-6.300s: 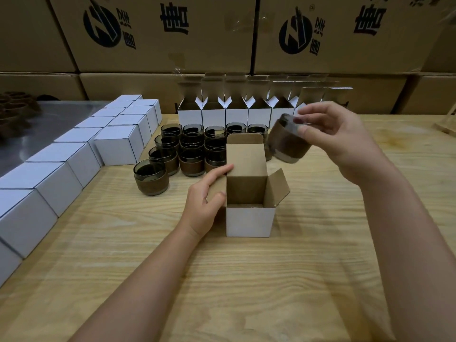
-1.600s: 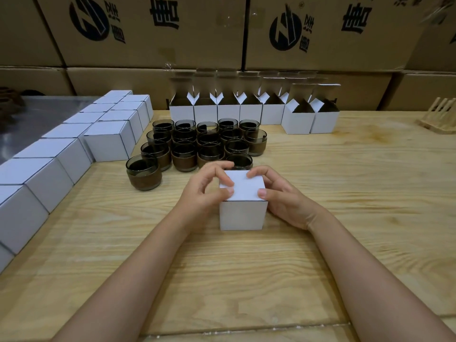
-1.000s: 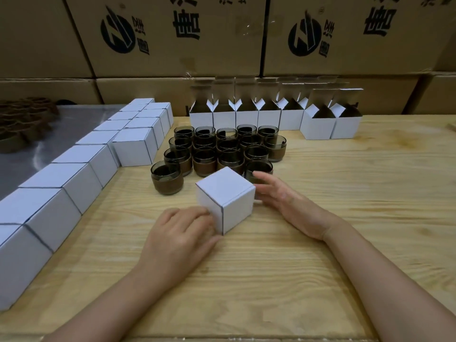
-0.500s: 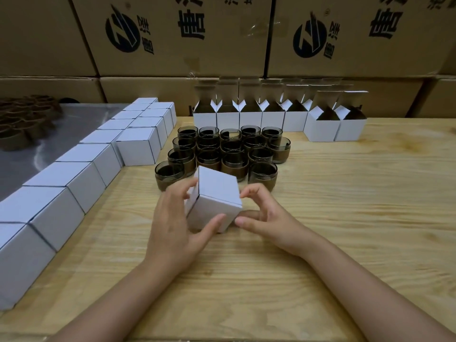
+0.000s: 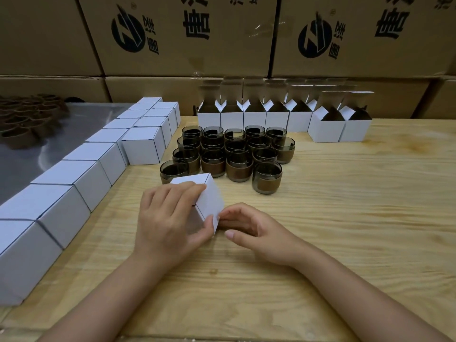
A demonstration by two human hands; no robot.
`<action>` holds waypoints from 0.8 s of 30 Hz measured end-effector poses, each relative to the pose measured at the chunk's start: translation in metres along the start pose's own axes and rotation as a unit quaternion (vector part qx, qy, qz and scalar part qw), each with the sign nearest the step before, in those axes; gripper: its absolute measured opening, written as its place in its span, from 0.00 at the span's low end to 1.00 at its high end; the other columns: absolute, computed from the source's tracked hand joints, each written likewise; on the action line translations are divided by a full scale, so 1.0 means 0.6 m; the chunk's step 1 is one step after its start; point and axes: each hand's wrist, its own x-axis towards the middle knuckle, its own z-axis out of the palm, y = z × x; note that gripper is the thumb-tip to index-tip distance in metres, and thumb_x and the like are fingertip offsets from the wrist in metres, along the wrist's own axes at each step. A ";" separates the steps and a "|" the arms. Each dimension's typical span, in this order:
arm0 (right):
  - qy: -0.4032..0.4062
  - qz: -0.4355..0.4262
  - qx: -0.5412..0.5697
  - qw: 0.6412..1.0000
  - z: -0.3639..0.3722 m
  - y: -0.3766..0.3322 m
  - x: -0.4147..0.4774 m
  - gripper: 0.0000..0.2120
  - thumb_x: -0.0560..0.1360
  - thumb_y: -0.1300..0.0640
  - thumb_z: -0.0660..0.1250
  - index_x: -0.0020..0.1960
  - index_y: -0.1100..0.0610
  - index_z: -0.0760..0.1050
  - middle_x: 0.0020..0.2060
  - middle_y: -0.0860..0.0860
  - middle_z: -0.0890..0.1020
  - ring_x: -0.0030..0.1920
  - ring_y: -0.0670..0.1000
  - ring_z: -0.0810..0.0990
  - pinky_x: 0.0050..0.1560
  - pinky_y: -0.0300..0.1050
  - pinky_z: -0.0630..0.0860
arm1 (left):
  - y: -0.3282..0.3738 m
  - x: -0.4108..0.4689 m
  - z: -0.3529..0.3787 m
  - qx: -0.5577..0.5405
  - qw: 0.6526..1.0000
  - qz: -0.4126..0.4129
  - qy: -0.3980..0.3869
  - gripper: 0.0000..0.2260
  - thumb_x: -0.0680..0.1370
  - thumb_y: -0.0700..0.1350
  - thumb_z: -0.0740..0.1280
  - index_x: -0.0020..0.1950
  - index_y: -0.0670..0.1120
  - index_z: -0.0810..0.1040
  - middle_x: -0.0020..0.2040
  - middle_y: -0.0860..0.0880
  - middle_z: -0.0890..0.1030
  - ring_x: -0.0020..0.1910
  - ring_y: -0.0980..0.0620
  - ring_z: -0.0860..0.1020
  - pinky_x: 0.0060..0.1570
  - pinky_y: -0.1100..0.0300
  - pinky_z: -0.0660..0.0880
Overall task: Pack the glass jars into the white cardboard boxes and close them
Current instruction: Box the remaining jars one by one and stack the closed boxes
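Observation:
My left hand (image 5: 170,223) grips a closed white box (image 5: 209,196), tilted on the wooden table, fingers over its top and thumb at its lower corner. Beside that corner lies my right hand (image 5: 249,230), fingertips touching the box's edge, fingers loosely curled with nothing in them. Behind the box stands a cluster of several dark glass jars (image 5: 237,154) with brown bands. A row of open white boxes (image 5: 276,117) with raised flaps lines the back of the table.
Several closed white boxes (image 5: 81,169) run in a diagonal row along the table's left edge. Large brown cartons (image 5: 222,35) form a wall behind. A grey metal surface (image 5: 37,144) with brown rings lies far left. Bare wood (image 5: 370,218) spreads to the right.
The closed box has been tipped and shifted left in my left hand. My right hand has slid off its side and now only touches its lower corner.

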 end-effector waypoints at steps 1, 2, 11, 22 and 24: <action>0.007 -0.001 -0.010 1.000 0.000 0.001 0.000 0.14 0.76 0.59 0.67 0.60 0.51 0.73 0.63 0.48 0.77 0.66 0.44 0.73 0.67 0.44 0.69 | -0.001 -0.003 -0.001 -0.001 1.000 0.001 -0.003 0.18 0.70 0.52 0.68 0.54 0.41 0.80 0.47 0.46 0.82 0.46 0.46 0.74 0.48 0.52 0.67; 0.017 -0.004 -0.026 1.000 -0.001 0.001 0.000 0.14 0.76 0.59 0.67 0.60 0.48 0.73 0.65 0.46 0.75 0.66 0.41 0.72 0.68 0.43 0.68 | -0.004 -0.007 -0.001 0.005 1.000 0.007 -0.006 0.18 0.69 0.51 0.68 0.53 0.41 0.80 0.47 0.46 0.82 0.46 0.47 0.73 0.47 0.52 0.67; 0.081 0.003 -0.048 0.996 -0.008 0.003 0.004 0.10 0.77 0.60 0.66 0.56 0.50 0.78 0.59 0.44 0.79 0.62 0.41 0.75 0.65 0.40 0.71 | -0.085 -0.043 -0.008 0.138 0.989 -0.053 -0.013 0.13 0.71 0.48 0.64 0.47 0.41 0.79 0.46 0.44 0.81 0.46 0.45 0.73 0.46 0.49 0.66; 0.083 0.016 -0.030 0.996 -0.013 0.005 0.006 0.09 0.77 0.59 0.66 0.57 0.53 0.78 0.57 0.45 0.80 0.61 0.43 0.76 0.65 0.43 0.71 | -0.206 0.014 0.058 0.112 0.958 -0.223 -0.140 0.19 0.71 0.31 0.68 0.61 0.40 0.80 0.57 0.42 0.81 0.57 0.38 0.76 0.56 0.42 0.69; 0.084 0.012 -0.023 0.996 -0.014 0.006 0.007 0.09 0.77 0.58 0.66 0.57 0.53 0.78 0.56 0.45 0.80 0.60 0.43 0.77 0.64 0.42 0.72 | -0.216 0.028 0.073 0.078 0.953 -0.254 -0.147 0.21 0.71 0.29 0.66 0.62 0.41 0.79 0.59 0.42 0.80 0.59 0.39 0.75 0.53 0.43 0.73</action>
